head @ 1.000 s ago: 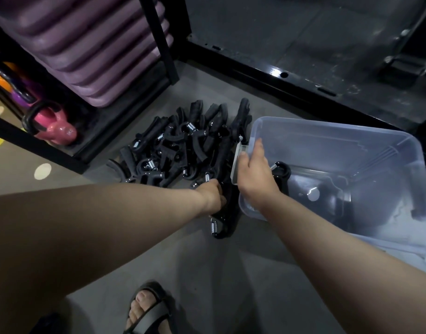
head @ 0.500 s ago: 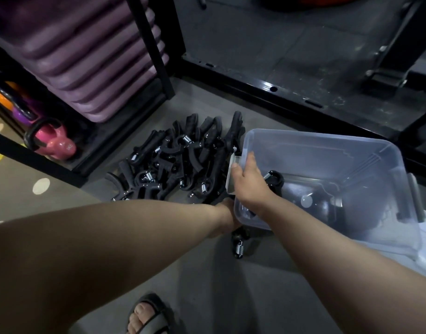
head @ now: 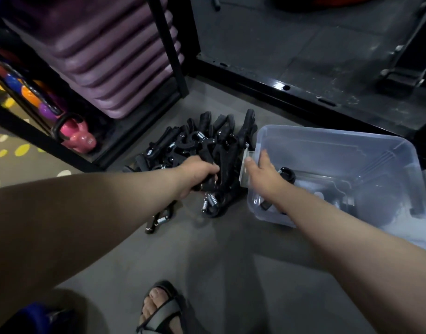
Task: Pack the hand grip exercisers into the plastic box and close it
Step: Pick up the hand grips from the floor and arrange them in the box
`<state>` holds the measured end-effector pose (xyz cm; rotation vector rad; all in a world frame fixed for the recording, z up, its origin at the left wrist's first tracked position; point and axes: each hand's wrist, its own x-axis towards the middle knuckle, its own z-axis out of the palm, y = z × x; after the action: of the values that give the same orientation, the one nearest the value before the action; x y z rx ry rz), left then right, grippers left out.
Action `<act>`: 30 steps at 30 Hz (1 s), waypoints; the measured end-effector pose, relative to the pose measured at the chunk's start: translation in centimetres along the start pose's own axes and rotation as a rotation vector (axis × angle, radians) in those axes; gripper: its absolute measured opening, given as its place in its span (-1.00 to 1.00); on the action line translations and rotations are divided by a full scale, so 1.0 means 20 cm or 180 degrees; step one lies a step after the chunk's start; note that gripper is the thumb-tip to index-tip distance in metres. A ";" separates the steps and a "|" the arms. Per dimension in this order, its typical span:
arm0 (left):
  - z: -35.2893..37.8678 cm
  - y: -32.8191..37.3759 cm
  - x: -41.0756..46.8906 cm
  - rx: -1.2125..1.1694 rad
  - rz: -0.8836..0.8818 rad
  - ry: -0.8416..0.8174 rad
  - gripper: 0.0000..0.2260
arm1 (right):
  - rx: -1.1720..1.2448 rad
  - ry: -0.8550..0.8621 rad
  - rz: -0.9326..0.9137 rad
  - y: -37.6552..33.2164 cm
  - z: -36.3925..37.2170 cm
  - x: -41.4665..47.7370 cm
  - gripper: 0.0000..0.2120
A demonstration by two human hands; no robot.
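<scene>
Hand grip exercisers (head: 202, 145): where do they lie in the head view?

Most sit in a tangled black pile on the grey floor (head: 219, 261), just left of the plastic box (head: 327, 133). The pile's right edge reaches the box's left end wall; whether it touches, I cannot tell.

And the hands?

The left hand (head: 197, 174) is at the pile's near edge, just left of the box, with its fingers curled round the black handle of the held exerciser (head: 208, 186). A steel spring shows just below it. The right hand (head: 262, 174) grips the box's left end wall, thumb outside on the clear latch flap (head: 245, 172) and fingers hooked over the rim to the inside.

Anything inside the box?

Its top is open. The boxed exerciser (head: 288, 173) lies on the bottom, just right of the right hand. Darker shapes deeper in are too murky to name.

And around it?

A stray exerciser (head: 158, 219) lies left of the box, nearer the person than the pile, partly under the left forearm. Well left of the box a pink kettlebell (head: 76, 138) sits on a low shelf beside stacked purple steps (head: 115, 61). A sandalled foot (head: 161, 309) stands on the floor, nearer than the box.
</scene>
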<state>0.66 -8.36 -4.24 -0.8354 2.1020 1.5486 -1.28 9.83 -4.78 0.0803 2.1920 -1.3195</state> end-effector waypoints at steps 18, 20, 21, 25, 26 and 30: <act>0.10 0.34 -0.44 -0.0980 -0.0191 -0.1206 -0.87 | -0.1580 0.0605 -0.2610 -0.03 -0.20 -0.30 -0.44; 0.12 0.35 -0.50 -0.0863 -0.0167 -0.1274 -0.80 | -0.1240 0.0434 -0.2190 0.01 -0.23 -0.34 -0.57; 0.13 0.35 -0.53 -0.0789 -0.0165 -0.1299 -0.74 | -0.0991 0.0353 -0.1921 0.02 -0.25 -0.37 -0.62; 0.17 0.33 -0.59 -0.0620 -0.0068 -0.1093 -0.75 | -0.0435 0.0624 -0.1557 0.09 -0.28 -0.42 -0.73; 0.18 0.32 -0.59 -0.0508 -0.0052 -0.1065 -0.77 | -0.0233 0.0659 -0.1529 0.10 -0.29 -0.44 -0.68; 0.28 0.31 -0.65 0.0025 0.0107 -0.0869 -0.84 | 0.0651 0.0490 -0.0996 0.15 -0.36 -0.46 -0.63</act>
<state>6.03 1.13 6.57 -0.5524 1.9318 1.5715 4.29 19.42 -0.09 -0.0902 2.2558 -1.7619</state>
